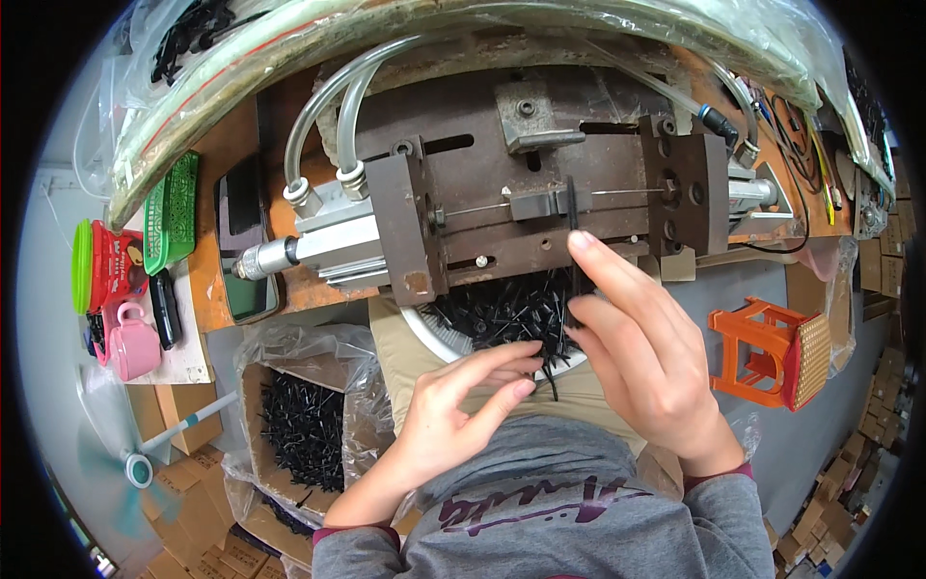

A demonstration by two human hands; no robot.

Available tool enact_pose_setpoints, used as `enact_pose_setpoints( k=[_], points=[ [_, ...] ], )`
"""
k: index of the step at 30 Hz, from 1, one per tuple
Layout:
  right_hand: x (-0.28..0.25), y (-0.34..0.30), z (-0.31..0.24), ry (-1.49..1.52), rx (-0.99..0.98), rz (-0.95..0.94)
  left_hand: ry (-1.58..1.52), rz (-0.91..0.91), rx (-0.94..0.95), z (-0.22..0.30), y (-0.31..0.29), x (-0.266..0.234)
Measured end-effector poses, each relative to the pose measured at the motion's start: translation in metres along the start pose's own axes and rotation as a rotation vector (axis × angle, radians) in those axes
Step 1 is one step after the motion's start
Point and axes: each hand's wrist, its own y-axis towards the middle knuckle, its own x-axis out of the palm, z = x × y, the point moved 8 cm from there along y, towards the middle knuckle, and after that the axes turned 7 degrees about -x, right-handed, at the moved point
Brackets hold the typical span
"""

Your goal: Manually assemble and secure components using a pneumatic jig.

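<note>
My right hand (646, 347) is at the front of a brown metal fixture (521, 246), its fingers closed on a thin black rod-like piece (571, 207). The piece stands upright in view, its far end beside a small grey metal block (535, 206) at the fixture's centre. Thin metal pins reach toward this block from both sides. My left hand (463, 405) is open over a white bowl (424, 333) on my lap, thumb and forefinger apart. Its fingertips are close to the many loose black pieces (502, 309) in the bowl; whether they touch one is unclear.
Air cylinders (338, 246) with clear hoses flank the fixture. A phone (253, 289), green basket (174, 212) and pink cup (133, 343) lie left. Below is a plastic-lined carton (253, 405) of black pieces, near a fan (138, 470). An orange stool (762, 352) stands right.
</note>
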Motion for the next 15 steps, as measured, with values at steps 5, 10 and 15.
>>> enact_pose_setpoints(
  k=[5, 10, 15],
  points=[
    [0.004, 0.017, 0.007, -0.153, 0.089, -0.137, 0.266, 0.053, 0.116, -0.005, 0.001, 0.002],
    [0.004, 0.023, 0.006, -0.215, 0.083, -0.157, 0.632, 0.123, 0.264, -0.033, 0.009, 0.009],
    [0.002, 0.024, 0.007, -0.217, 0.087, -0.189, 1.153, 0.043, 0.56, -0.065, 0.025, 0.058]
  ],
)
